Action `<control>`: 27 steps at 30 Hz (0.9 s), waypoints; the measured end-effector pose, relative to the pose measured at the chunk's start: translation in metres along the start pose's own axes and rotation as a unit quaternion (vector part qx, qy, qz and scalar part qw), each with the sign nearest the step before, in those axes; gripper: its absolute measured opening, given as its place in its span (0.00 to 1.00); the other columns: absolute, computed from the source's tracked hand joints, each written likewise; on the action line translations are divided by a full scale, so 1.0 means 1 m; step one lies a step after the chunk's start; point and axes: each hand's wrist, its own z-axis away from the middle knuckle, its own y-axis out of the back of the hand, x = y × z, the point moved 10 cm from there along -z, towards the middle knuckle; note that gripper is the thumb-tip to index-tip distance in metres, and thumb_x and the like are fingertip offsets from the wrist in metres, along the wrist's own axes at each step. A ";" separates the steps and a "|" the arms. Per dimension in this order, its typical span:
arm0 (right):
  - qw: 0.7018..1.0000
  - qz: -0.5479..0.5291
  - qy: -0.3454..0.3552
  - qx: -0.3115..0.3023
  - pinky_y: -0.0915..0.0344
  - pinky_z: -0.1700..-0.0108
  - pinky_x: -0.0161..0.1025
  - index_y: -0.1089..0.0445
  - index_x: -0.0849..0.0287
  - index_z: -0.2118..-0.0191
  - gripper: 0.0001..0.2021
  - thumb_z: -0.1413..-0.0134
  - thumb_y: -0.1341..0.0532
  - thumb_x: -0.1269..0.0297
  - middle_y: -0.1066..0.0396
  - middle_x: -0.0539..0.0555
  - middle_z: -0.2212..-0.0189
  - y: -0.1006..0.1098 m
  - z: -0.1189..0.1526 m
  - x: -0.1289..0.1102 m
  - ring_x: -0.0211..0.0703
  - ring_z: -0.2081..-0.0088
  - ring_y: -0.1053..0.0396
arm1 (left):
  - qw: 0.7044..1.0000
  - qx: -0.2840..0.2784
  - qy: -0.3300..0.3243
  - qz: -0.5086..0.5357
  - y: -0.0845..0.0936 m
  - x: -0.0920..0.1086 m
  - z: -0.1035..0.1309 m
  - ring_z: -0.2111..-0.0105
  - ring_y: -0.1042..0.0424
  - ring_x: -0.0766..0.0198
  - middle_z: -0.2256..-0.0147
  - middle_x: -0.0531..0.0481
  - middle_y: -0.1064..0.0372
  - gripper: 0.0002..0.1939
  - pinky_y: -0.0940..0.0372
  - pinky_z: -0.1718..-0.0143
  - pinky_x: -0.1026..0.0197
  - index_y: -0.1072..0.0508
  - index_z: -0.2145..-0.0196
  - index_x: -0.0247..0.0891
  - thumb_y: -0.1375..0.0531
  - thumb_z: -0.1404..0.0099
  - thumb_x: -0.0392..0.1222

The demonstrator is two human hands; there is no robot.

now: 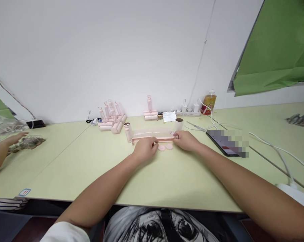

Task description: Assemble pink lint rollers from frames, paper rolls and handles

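A long pink plastic piece with a translucent cover (139, 133) lies crosswise in front of me. My left hand (144, 148) rests at its front edge, fingers curled and thumb near the index finger; whatever they pinch is hidden. At the long piece's right end, my right hand (187, 140) has its fingertips closed round a small pale part (174, 134), too small to make out clearly. Two pink discs, one on the left (162, 148) and one on the right (169, 146), lie flat between my hands. A pink handle (128, 133) stands upright at the left end.
Behind stand a white roll (178, 125), several pink roller-like items (113, 117) and a similar single one (150, 114). A phone (221, 143), cables, a power strip (192, 113) and a bottle (209, 102) are rightward. Another person's hand (15, 137) reaches over bagged items, far left.
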 end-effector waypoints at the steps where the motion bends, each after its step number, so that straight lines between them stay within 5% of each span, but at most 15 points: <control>1: 1.000 0.000 -0.001 -0.002 0.49 0.71 0.34 0.32 0.58 0.71 0.04 0.53 0.42 0.65 0.27 0.55 0.70 -0.001 0.000 0.000 0.43 0.69 0.33 | 1.000 -0.021 -0.017 -0.012 -0.006 0.005 0.001 0.68 0.29 0.62 0.68 0.52 0.25 0.11 0.42 0.72 0.62 0.26 0.64 0.42 0.48 0.36 0.41; 11: 0.999 -0.002 -0.027 0.034 0.52 0.73 0.35 0.35 0.58 0.75 0.09 0.51 0.43 0.58 0.29 0.53 0.76 0.017 0.003 0.000 0.41 0.73 0.36 | 0.979 -0.151 -0.059 -0.123 -0.041 0.022 0.010 0.66 0.28 0.55 0.67 0.46 0.26 0.14 0.39 0.68 0.59 0.27 0.62 0.41 0.51 0.34 0.46; 18: 0.994 -0.084 0.070 0.001 0.52 0.74 0.34 0.40 0.58 0.78 0.11 0.52 0.42 0.59 0.37 0.47 0.81 0.012 0.018 -0.032 0.36 0.77 0.42 | 0.984 -0.132 -0.021 -0.120 -0.038 0.012 0.008 0.63 0.27 0.53 0.63 0.46 0.25 0.18 0.36 0.67 0.58 0.33 0.49 0.44 0.50 0.35 0.48; 24: 0.982 -0.097 0.143 -0.071 0.51 0.73 0.34 0.42 0.58 0.78 0.10 0.53 0.42 0.61 0.39 0.46 0.80 -0.004 0.027 -0.050 0.37 0.76 0.43 | 0.991 -0.097 -0.020 -0.093 -0.031 0.009 0.005 0.66 0.27 0.52 0.68 0.45 0.26 0.16 0.38 0.70 0.58 0.31 0.53 0.42 0.49 0.35 0.46; 27: 0.978 -0.096 0.158 -0.094 0.51 0.73 0.34 0.42 0.58 0.77 0.09 0.51 0.43 0.62 0.39 0.46 0.80 -0.007 0.029 -0.053 0.37 0.76 0.42 | 0.992 -0.088 -0.007 -0.088 -0.028 0.005 0.004 0.67 0.27 0.52 0.69 0.45 0.26 0.20 0.38 0.70 0.58 0.34 0.47 0.41 0.50 0.35 0.47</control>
